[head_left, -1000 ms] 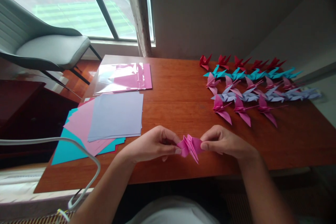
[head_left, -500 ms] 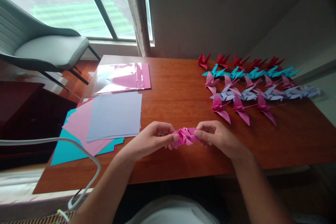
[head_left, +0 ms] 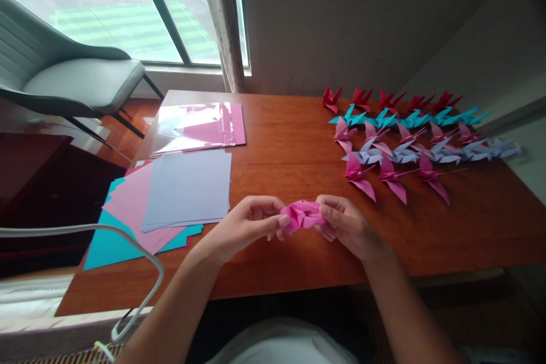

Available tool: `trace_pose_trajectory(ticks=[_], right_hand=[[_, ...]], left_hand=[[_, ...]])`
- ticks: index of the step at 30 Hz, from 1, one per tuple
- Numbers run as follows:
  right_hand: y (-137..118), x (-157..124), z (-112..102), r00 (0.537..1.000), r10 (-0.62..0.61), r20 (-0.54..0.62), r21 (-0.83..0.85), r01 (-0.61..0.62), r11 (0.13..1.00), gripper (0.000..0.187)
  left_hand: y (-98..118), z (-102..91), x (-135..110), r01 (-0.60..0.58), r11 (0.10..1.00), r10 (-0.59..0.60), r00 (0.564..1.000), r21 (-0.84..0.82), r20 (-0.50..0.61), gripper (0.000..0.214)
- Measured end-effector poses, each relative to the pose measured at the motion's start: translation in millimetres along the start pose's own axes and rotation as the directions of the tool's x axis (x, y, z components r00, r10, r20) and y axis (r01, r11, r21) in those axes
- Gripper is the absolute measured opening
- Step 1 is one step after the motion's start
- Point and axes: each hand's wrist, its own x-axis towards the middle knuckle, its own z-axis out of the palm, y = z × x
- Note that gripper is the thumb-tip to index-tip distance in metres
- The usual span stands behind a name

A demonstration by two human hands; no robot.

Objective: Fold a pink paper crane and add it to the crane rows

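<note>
A folded piece of bright pink origami paper [head_left: 302, 215] is held above the near edge of the wooden table [head_left: 281, 182]. My left hand [head_left: 256, 220] pinches its left end between thumb and fingers. Its right end is gripped by my right hand [head_left: 343, 220], thumb on top. Creased flaps show in the middle of the paper; the underside is hidden. Beyond my right hand stand magenta paper cranes [head_left: 357, 175], the closest row of finished folded birds.
Behind those are rows of lavender [head_left: 403, 152], light pink [head_left: 375, 135], turquoise [head_left: 384, 118] and red cranes [head_left: 330, 100]. Left lie lavender sheets [head_left: 187, 187], pink sheets [head_left: 128, 199], turquoise sheets [head_left: 111, 239] and a clear paper packet [head_left: 191, 128]. A white cable [head_left: 157, 273] curves past the table's left corner.
My right hand has shifted its hold slightly and tilted inward. The pink paper's middle has changed shape, its flaps lying differently. My left hand has barely moved.
</note>
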Motion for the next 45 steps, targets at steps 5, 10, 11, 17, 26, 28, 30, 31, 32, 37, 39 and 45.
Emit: trace_pose_trajectory(ticks=[5,10,11,17,26,28,30,31,32,37,39,45], right_hand=[[-14,3,2,0.996,0.068,-0.051,-0.348,-0.082,0.934,0.033],[-20,4,1,0.993,0.065,-0.102,-0.419,-0.102,0.902,0.032],[-21,4,1,0.993,0.066,-0.103,-0.413,-0.103,0.905,0.033],[-21,4,5,0.993,0.067,-0.102,-0.379,-0.101,0.92,0.043],[-14,3,3,0.996,0.053,-0.077,-0.309,-0.074,0.948,0.039],[-13,2,2,0.997,0.052,-0.056,-0.268,-0.065,0.961,0.039],[-12,2,2,0.998,0.037,-0.056,-0.242,-0.05,0.969,0.039],[-12,2,2,0.997,0.031,-0.064,-0.242,-0.046,0.969,0.039],[-12,3,2,0.997,0.028,-0.074,-0.248,-0.046,0.968,0.039],[-16,3,4,0.994,0.041,-0.098,-0.315,-0.071,0.947,0.039],[-18,2,4,0.993,0.046,-0.105,-0.312,-0.077,0.947,0.041],[-19,0,-2,0.998,0.03,-0.059,-0.254,-0.044,0.966,0.042]], left_hand=[[-1,-0.2,3,0.027,0.994,-0.024,0.999,0.109,-0.032,0.027],[-11,-1.3,6,0.02,0.975,0.002,0.995,0.219,-0.101,0.03],[-12,-1.3,6,0.021,0.974,0.005,0.994,0.228,-0.111,0.031],[-7,1.0,6,-0.02,0.98,0.044,0.992,0.197,-0.118,0.031],[-5,0.5,4,-0.033,0.978,0.059,0.991,0.204,-0.124,0.035],[-3,1.1,4,-0.025,0.98,0.049,0.992,0.199,-0.116,0.036],[-2,2.1,4,-0.02,0.981,0.045,0.992,0.194,-0.121,0.036],[-1,2.5,4,-0.02,0.981,0.045,0.991,0.191,-0.125,0.036],[0,2.8,3,-0.019,0.982,0.044,0.991,0.189,-0.128,0.035],[-2,1.0,3,-0.019,0.98,0.041,0.993,0.196,-0.108,0.032],[-4,-0.3,3,-0.011,0.976,0.032,0.995,0.218,-0.094,0.032],[-10,-2.1,2,0.02,0.957,-0.004,0.998,0.29,-0.057,0.035]])
